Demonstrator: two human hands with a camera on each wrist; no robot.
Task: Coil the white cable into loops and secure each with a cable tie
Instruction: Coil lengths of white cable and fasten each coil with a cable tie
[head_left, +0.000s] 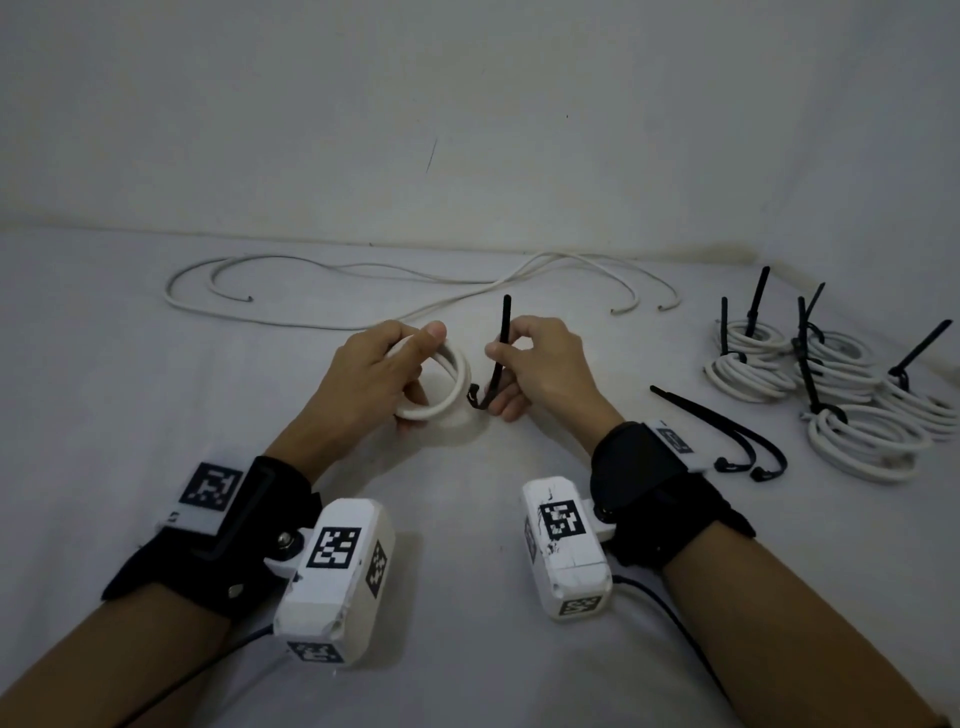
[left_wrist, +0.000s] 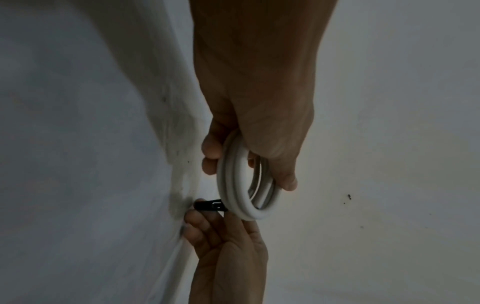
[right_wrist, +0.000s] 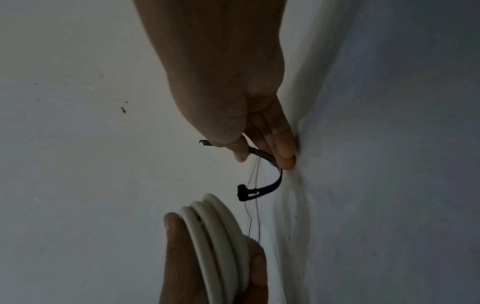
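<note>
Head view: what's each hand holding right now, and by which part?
The left hand grips the coiled white cable around its rim, thumb on top. The right hand pinches a black cable tie mid-strap; its head hangs free beside the coil.

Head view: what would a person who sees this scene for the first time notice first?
At the centre, the left hand holds a white cable coil while the right hand pinches a black cable tie beside it, not yet around it. At the right lies a pile of tied coils; loose white cables lie behind.
</note>
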